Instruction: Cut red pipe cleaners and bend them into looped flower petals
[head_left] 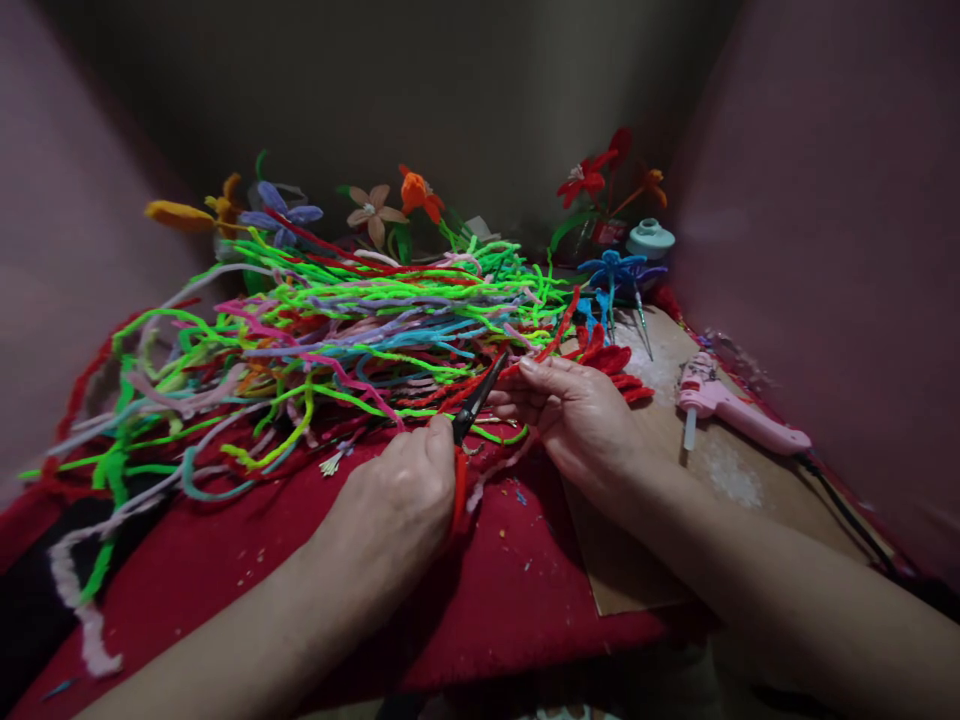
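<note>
Down at the middle of the head view, both hands meet over the red cloth (480, 590). Her left hand (397, 505) is closed around the red handles of a pair of pliers (474, 408), so that grip is firmly wrapped shut. The dark nose of the tool runs from the fist up toward about 1 o'clock, and I honestly can't tell if the tips are parted or pinched, too dark there.

The right hand (577, 415) sits just at 3 o'clock of the tool, fingers curled together, pinching a red pipe cleaner (551, 340) between thumb and fingertips. That stem lies on a diagonal too, rising from the fingers toward 1 o'clock, and its lower end comes down right by the pliers' tip, touching or nearly so. So the stem is at roughly 2 o'clock from the left fist, with the right hand clearly the closer one to it.

Behind both hands, at 11 to 12 o'clock, there's a big tangle of loose pipe cleaners (337, 330), mostly neon green. Finished flowers (375, 212) stand along the back. A pink glue gun (731, 410) lies on the cardboard sheet (637, 580) at 3 o'clock, well apart from the hands.
</note>
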